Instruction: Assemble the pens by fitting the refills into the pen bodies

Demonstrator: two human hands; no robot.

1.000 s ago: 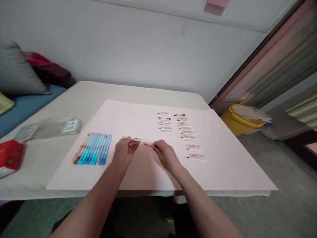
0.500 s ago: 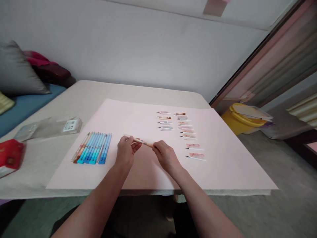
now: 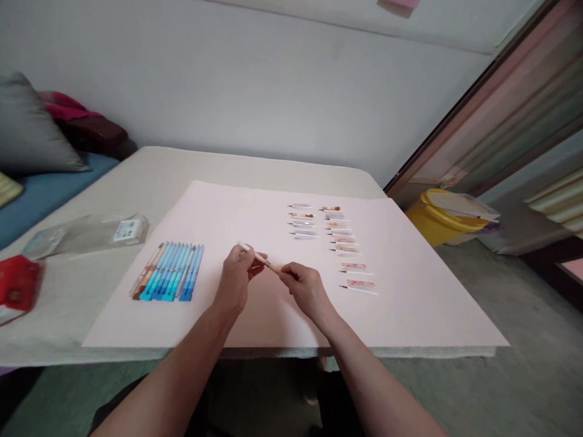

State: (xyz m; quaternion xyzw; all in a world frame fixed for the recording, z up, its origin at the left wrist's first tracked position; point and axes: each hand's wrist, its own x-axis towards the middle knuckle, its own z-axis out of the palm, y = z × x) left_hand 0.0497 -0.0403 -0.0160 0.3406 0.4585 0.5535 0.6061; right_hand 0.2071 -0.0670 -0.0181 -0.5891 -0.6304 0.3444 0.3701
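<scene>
Both my hands hold one slim pale pen point(image 3: 265, 262) a little above the pink paper sheet point(image 3: 410, 303). My left hand point(image 3: 237, 280) is closed around its left part, and the pen's end sticks out past my fingers. My right hand point(image 3: 306, 289) pinches the pen's right end. A row of several blue pens point(image 3: 169, 280) lies on the sheet to the left of my hands. To the right lie two columns of several small pen parts point(image 3: 337, 243).
The sheet lies on a beige table point(image 3: 150, 176). On the table's left are a clear plastic pack point(image 3: 86, 232) and a red box point(image 3: 16, 285). A yellow bucket point(image 3: 439, 221) stands on the floor at the right. Cushions point(image 3: 31, 124) are at the far left.
The pen has tilted, its left end now higher. My hands have drawn slightly closer together and shifted a little to the right.
</scene>
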